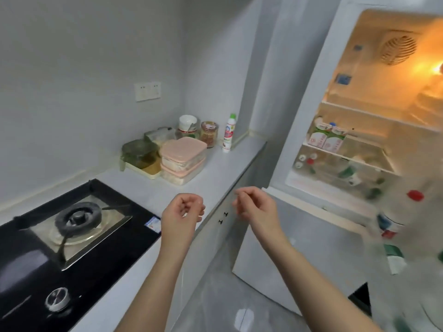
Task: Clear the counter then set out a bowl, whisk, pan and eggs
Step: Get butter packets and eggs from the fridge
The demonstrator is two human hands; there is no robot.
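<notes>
Left hand (183, 210) and right hand (256, 207) hover apart, fingers curled inward, gripping nothing. Pale grey counter (215, 164) runs beyond the left hand, carrying two stacked pink-lidded plastic boxes (183, 159). Open white fridge (309, 125) stands beyond the right hand.

Limits of your view.
Your fridge door (419, 271) blurs and runs off the right edge; the hob (107, 259) is cropped at left; jar (209, 134) labels are unreadable.

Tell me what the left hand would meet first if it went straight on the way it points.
Probably the stacked pink-lidded containers on the counter. The left hand points along the counter at them, with only bare worktop between. Depth is hard to judge.
</notes>
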